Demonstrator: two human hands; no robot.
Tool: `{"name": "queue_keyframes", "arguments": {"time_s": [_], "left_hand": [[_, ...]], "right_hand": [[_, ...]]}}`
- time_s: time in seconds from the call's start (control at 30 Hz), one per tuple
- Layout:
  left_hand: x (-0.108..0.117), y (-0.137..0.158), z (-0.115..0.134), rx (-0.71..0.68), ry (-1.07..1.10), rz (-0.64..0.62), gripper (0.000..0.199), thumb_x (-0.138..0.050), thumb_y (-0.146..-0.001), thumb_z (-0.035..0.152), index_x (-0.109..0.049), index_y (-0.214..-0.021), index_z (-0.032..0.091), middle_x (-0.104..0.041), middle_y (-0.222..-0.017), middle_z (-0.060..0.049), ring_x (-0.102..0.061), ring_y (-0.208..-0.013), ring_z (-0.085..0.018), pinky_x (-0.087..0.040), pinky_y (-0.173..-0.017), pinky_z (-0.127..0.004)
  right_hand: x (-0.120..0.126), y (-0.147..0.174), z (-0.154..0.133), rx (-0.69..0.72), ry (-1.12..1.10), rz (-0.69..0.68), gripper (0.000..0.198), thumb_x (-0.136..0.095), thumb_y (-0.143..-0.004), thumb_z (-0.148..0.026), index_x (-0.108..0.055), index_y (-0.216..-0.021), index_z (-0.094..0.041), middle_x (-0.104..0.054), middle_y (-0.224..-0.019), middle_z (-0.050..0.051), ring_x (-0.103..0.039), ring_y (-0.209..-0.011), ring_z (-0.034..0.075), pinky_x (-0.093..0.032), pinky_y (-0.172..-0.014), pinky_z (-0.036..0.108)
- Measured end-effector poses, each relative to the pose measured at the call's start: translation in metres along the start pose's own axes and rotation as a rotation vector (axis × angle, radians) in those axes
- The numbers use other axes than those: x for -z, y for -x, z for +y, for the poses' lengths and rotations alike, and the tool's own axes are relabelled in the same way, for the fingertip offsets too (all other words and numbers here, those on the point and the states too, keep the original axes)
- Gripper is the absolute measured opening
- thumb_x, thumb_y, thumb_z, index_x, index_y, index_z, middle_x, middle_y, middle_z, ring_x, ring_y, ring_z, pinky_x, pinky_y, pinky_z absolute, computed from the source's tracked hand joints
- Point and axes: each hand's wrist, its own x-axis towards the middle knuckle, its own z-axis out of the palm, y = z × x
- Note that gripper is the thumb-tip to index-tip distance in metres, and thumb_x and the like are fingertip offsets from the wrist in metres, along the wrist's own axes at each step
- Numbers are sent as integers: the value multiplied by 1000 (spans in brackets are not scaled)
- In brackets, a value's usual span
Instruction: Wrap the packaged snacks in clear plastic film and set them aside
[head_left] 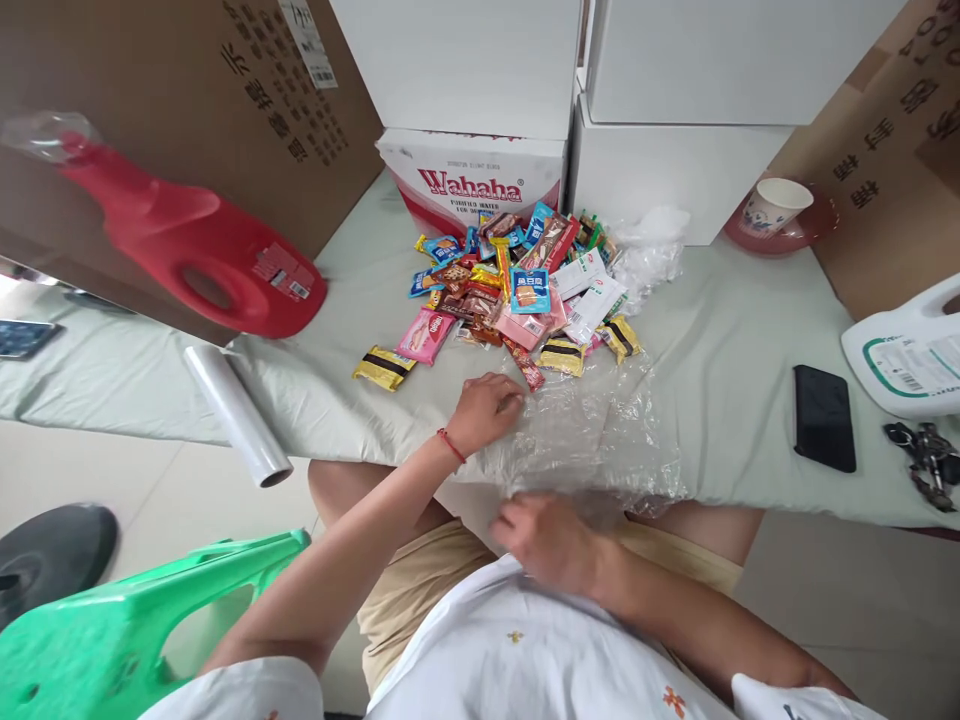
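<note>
A clear plastic bag [592, 430] lies flat at the table's front edge, its near end hanging over my lap. My left hand [486, 410], with a red cord at the wrist, has its fingers curled closed on the bag's left side. Lower down, my right hand [551, 540] is closed at the bag's near edge, slightly blurred by motion. Just beyond the bag sits a pile of wrapped snacks [487, 290]. A blue snack packet [529, 290] rests on top, and a yellow packet [384, 368] lies apart on the left.
White boxes [675, 170] and a Wahaha carton [480, 180] stand behind the pile. At left are a red jug [217, 250], a plastic film roll [240, 415] and a green stool [150, 610]. A phone [823, 418], keys [930, 460] and a white jug [911, 350] lie right.
</note>
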Motion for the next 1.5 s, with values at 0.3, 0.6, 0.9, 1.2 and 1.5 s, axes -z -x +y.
{"name": "queue_keyframes", "arguments": {"time_s": [0.3, 0.6, 0.9, 1.2, 1.5], "left_hand": [[-23, 49, 4, -78, -200, 83, 39, -45, -101, 36, -62, -134, 25, -59, -148, -12, -43, -147, -32, -5, -121, -70], [-26, 62, -4, -100, -257, 23, 63, -41, -102, 52, -36, -159, 26, -38, -164, -13, -33, -153, -31, -1, -123, -70], [-27, 61, -3, -95, -270, 25, 63, -41, -102, 53, -35, -160, 28, -38, -164, -12, -32, -154, -32, -3, -123, -70], [-27, 60, -3, -92, -288, 8, 64, -42, -101, 53, -34, -160, 28, -37, -164, -12, -32, -154, -32, -5, -122, -71], [-26, 61, -3, -82, -287, 18, 64, -44, -100, 53, -37, -159, 29, -40, -163, -12, -32, -154, -33, -7, -123, -69]], "right_hand": [[95, -34, 115, -594, 146, 471, 30, -50, -102, -33, -68, -121, -19, -68, -114, 15, -56, -111, 30, -43, -94, 39], [106, -64, 174, -676, 237, 85, 50, -77, -78, -52, -73, -112, -16, -68, -117, 18, -53, -116, 37, -44, -93, 43], [117, -30, 212, -904, -95, 285, 31, -58, -93, -46, -71, -94, -18, -74, -93, 7, -64, -80, 19, -42, -68, 26], [111, -66, 189, -965, -23, 201, 38, -80, -72, -44, -72, -99, -19, -74, -104, 15, -66, -102, 30, -46, -79, 34], [131, -42, 212, -884, -335, 545, 34, -72, -77, -40, -68, -103, -18, -70, -89, 2, -63, -75, 16, -48, -66, 25]]}}
